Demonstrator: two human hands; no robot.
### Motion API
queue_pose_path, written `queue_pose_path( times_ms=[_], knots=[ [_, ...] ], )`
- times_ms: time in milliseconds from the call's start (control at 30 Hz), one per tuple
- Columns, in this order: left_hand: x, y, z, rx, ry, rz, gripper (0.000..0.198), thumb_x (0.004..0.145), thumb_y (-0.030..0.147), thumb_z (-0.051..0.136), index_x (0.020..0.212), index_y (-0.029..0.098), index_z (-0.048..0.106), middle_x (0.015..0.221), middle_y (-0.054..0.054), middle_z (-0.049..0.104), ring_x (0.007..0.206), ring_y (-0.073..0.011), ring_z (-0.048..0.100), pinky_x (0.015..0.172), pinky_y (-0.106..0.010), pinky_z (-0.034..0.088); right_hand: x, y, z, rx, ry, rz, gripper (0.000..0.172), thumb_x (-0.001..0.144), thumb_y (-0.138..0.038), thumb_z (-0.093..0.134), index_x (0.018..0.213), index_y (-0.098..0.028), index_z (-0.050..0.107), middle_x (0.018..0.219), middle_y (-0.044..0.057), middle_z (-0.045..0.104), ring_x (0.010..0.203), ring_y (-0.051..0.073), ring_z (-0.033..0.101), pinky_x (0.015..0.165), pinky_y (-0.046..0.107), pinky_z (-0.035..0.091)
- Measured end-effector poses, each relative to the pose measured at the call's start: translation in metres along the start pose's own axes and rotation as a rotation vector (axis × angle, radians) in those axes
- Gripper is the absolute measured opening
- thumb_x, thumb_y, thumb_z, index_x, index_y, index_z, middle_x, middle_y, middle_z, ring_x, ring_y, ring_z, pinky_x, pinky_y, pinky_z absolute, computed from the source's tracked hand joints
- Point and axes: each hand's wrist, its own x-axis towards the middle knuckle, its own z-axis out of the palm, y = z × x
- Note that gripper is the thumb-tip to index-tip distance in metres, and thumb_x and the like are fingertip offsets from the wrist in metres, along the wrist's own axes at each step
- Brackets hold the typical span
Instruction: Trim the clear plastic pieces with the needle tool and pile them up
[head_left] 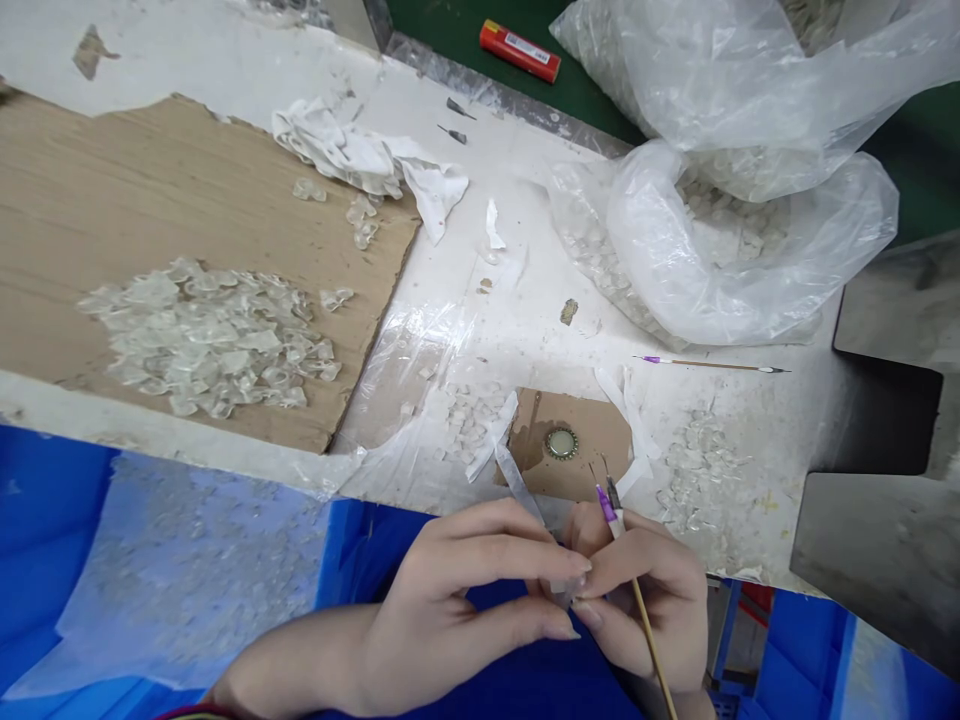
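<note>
My left hand (465, 590) is closed in a pinch on a small clear plastic piece (564, 590). Right beside it, my right hand (652, 590) grips a thin wooden stick (649, 635) tipped with a purple needle (604, 502) and a dark one. The thumb and index finger of that hand also meet at the clear piece, whose shape is partly covered by fingers. Just beyond the hands lies a taped-down cardboard square (592, 420), with a bottle cap (562, 443) turned up on it, holding something pale. Wet stains darken the cardboard around the cap.
Clear pieces (217, 335) are heaped on a large cardboard sheet (67, 200). Smaller groups lie left and right of the square. Plastic bags of pieces (750, 260) stand at back right, near a second needle-tipped stick (712, 365). Blue bins (360, 540) sit below the table edge.
</note>
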Motion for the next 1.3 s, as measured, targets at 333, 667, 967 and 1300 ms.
queue_pose_path(
  times_ms=[333,667,967,1300],
  knots=[
    [-0.005,0.000,-0.006,0.072,-0.113,0.060,0.021,0.096,0.017,0.068,0.114,0.020,0.077,0.089,-0.008,0.075,0.074,-0.0166,0.075,0.063,-0.020,0.065,0.009,-0.009,-0.001,-0.100,-0.040,-0.064,0.012,0.085,-0.014,0.074,0.083,-0.025,0.071,0.060,-0.004,0.056,0.050,0.011,0.050,0.046,0.021,0.043],
    [-0.001,0.000,-0.007,0.063,-0.136,0.102,0.021,0.098,0.014,0.064,0.115,0.017,0.076,0.090,-0.009,0.074,0.075,-0.0154,0.074,0.072,-0.021,0.064,0.005,-0.007,-0.001,-0.068,-0.015,-0.063,0.012,0.085,-0.014,0.074,0.080,-0.024,0.069,0.060,-0.005,0.052,0.050,0.009,0.049,0.047,0.020,0.042],
    [0.000,-0.001,-0.006,0.023,-0.152,0.084,0.023,0.099,0.015,0.062,0.118,0.019,0.075,0.091,-0.008,0.075,0.077,-0.0164,0.075,0.073,-0.023,0.064,0.001,-0.005,0.004,0.013,-0.007,-0.016,0.015,0.084,-0.012,0.072,0.084,-0.026,0.069,0.063,-0.005,0.049,0.051,0.011,0.046,0.047,0.023,0.041],
    [-0.002,0.000,-0.009,0.019,-0.177,0.056,0.030,0.096,0.013,0.067,0.124,0.021,0.073,0.095,-0.009,0.075,0.082,-0.0180,0.076,0.076,-0.024,0.066,-0.005,0.000,0.011,0.141,0.050,0.019,0.011,0.085,-0.017,0.074,0.085,-0.027,0.069,0.059,-0.006,0.043,0.050,0.011,0.040,0.047,0.024,0.035]
  ],
)
